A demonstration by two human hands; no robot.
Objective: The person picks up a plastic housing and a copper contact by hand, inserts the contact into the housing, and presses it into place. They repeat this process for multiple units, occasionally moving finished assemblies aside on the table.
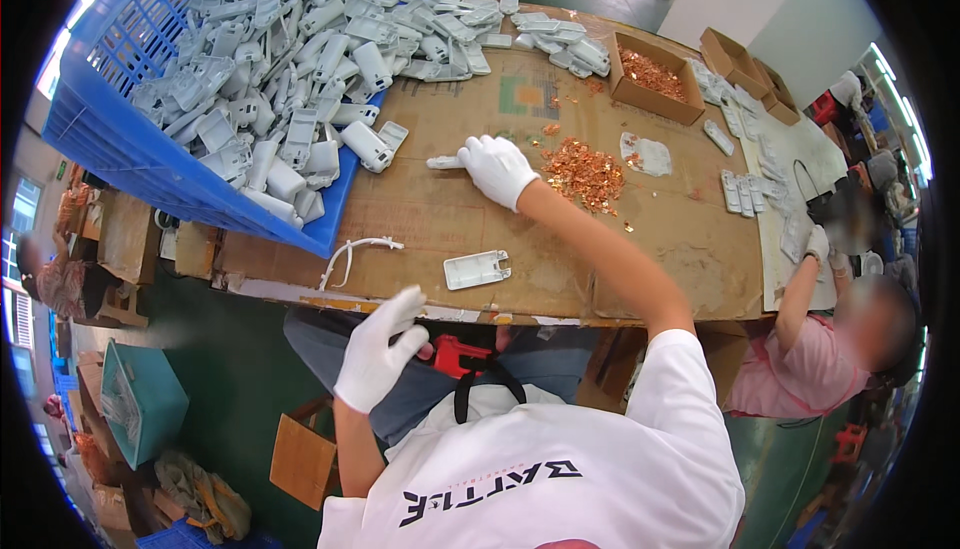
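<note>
My right hand (497, 171), in a white glove, is out over the cardboard-covered table. Its fingers are closed on the end of a small white plastic part (443, 162), which sticks out to the left; the rest is hidden under the hand. My left hand (382, 349), also gloved, hangs in front of the near table edge with fingers apart and nothing in it. A white plastic casing (477, 270) lies hollow side up near that edge. Left of it is a curved white strip (350, 254). Loose copper-coloured metal pieces (585, 174) are heaped right of my right hand.
A large blue crate (190, 204), tipped toward the table, spills many white casings (300, 59) across the far left. At the far right stands a cardboard box (655, 79) of copper-coloured pieces. A person in pink (800, 369) works at the right, beside rows of casings (745, 194).
</note>
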